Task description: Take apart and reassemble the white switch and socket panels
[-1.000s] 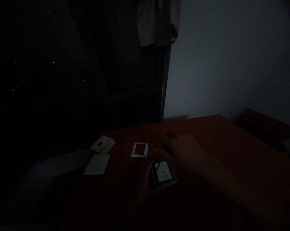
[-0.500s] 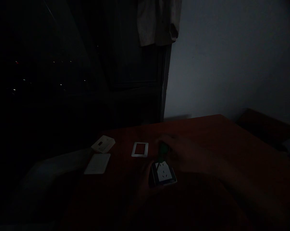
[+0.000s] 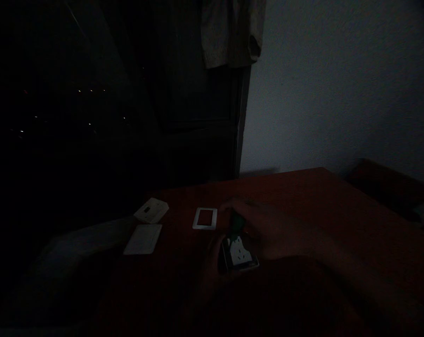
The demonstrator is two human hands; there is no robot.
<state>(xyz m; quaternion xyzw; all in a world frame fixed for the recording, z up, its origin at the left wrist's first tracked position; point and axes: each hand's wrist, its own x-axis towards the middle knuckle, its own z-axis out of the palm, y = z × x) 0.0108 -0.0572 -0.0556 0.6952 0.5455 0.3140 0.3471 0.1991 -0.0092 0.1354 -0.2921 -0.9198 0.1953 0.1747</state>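
Note:
The room is very dark. My left hand (image 3: 212, 264) grips the left edge of a white wall socket (image 3: 239, 253) with a dark frame, resting on the red-brown table (image 3: 338, 220). My right hand (image 3: 264, 224) is closed round a green-handled screwdriver (image 3: 237, 223), whose tip points down onto the socket's face. The fingers are blurred and dim.
A white rectangular frame (image 3: 205, 218) lies just left of my right hand. Further left lie a white cover plate (image 3: 143, 239) and a white switch part (image 3: 151, 210). A pale garment (image 3: 229, 32) hangs above a dark door. A light wall stands behind the table.
My right hand has shifted slightly left and tilted, showing the green screwdriver handle over the socket. My left hand and the socket stay in place.

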